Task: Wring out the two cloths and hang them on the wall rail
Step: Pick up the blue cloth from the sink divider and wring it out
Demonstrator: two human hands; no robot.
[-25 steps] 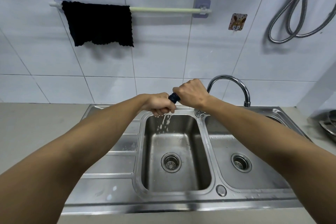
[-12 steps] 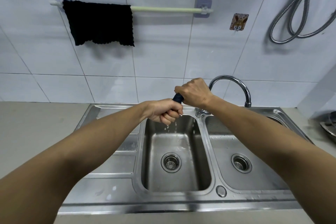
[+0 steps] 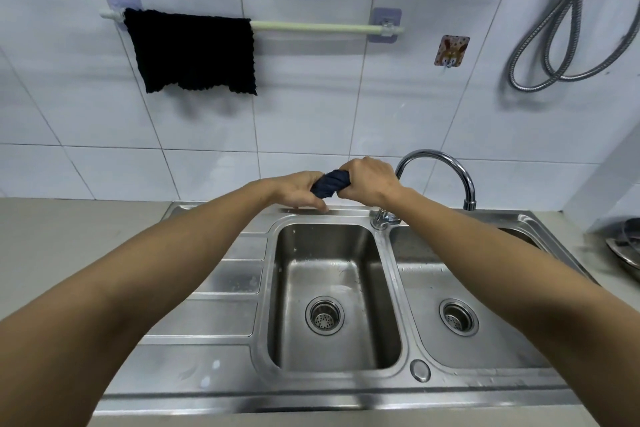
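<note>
Above the sink (image 3: 214, 288), the tiled wall (image 3: 311, 107) fills the upper half of the view, and the grey bench (image 3: 69, 236) runs out to the left of the sink. This sink is stainless steel with a ribbed draining board on its left, a deep middle basin (image 3: 332, 288) and a second basin (image 3: 460, 305) to the right, each with a round strainer in its floor. Over the left part of the sink, the wall rail (image 3: 311, 26) is fixed to the tiles by two pale brackets, and a black cloth (image 3: 194, 52) hangs draped over its left end, spread flat against the wall. Up and to the right of the sink, a coiled metal hose (image 3: 561, 45) hangs on the tiles. A curved chrome tap (image 3: 446, 166) rises from the sink's back edge between the two basins. At the far right of the sink, metal dishes (image 3: 627, 250) are partly in view. Over the back rim of the middle basin, both bare forearms reach forward and meet. The left hand (image 3: 298, 191) and the right hand (image 3: 372, 180) each have their fingers curled tight round one end of a dark blue cloth (image 3: 330, 182), twisted into a short rope between them. A small patterned hook (image 3: 451, 50) sticks to the wall above the tap.
</note>
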